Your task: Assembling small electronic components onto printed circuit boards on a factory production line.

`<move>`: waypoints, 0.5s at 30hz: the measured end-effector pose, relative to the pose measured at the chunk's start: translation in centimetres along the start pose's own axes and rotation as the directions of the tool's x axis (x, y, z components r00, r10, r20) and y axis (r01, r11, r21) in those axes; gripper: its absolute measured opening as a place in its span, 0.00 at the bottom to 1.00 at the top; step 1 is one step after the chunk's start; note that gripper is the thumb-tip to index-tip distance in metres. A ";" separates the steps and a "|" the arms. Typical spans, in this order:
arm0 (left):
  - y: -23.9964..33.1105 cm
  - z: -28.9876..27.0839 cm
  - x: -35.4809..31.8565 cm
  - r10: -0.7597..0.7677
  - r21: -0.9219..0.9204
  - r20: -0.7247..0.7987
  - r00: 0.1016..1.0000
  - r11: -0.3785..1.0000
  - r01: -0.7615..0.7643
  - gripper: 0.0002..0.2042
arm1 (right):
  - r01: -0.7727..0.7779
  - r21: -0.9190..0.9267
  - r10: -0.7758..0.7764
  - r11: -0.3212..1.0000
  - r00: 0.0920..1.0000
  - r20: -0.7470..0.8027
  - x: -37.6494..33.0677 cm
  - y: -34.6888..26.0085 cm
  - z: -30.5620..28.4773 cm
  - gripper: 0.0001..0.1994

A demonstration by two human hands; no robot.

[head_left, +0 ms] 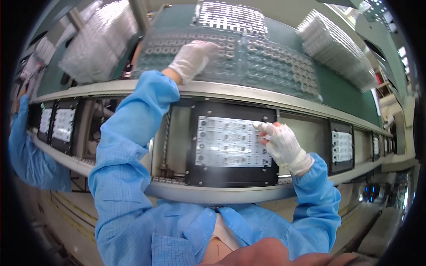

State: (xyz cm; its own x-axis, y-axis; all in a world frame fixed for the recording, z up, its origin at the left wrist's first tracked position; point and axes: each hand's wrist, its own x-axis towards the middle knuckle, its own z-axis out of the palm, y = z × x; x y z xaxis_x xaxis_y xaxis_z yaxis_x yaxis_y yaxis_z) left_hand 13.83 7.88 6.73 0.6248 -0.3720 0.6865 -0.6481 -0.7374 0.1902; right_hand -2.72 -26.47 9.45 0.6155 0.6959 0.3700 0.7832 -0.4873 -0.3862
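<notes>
My left hand [191,58], in a white glove, reaches over a clear plastic tray [222,71] that holds rows of small ring-like parts. Its fingers are drawn together at the parts, and whatever they pinch is hidden. My right hand [286,146], also gloved with some bare fingertips, hovers at the right end of a white circuit board [213,153]. Its index finger points to the board's upper right corner, the others curl in, and anything held is too small to name. The board lies in a black fixture plate [230,177] on the conveyor line in front of me.
A second clear tray [284,66] of parts adjoins on the right, with a white slotted tray [230,17] behind. Stacked clear trays stand at back left [102,44] and back right [335,48]. More fixtures [341,146] sit along the metal rails. A co-worker's blue sleeve [33,150] shows far left.
</notes>
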 end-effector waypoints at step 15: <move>1.9 -5.6 -0.7 -0.292 -0.162 0.191 0.937 0.932 0.323 0.20 | -0.497 -0.448 0.495 0.743 0.859 -0.134 3.3 17.6 -6.1 0.24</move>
State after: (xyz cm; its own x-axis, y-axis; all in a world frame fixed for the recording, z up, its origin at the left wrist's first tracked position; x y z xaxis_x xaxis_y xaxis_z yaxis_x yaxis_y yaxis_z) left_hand 9.69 9.96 10.54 0.8578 -0.2408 0.4541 -0.4726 -0.7167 0.5128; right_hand 13.64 -35.96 9.03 0.9277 0.2861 0.2398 0.3151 -0.9446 -0.0921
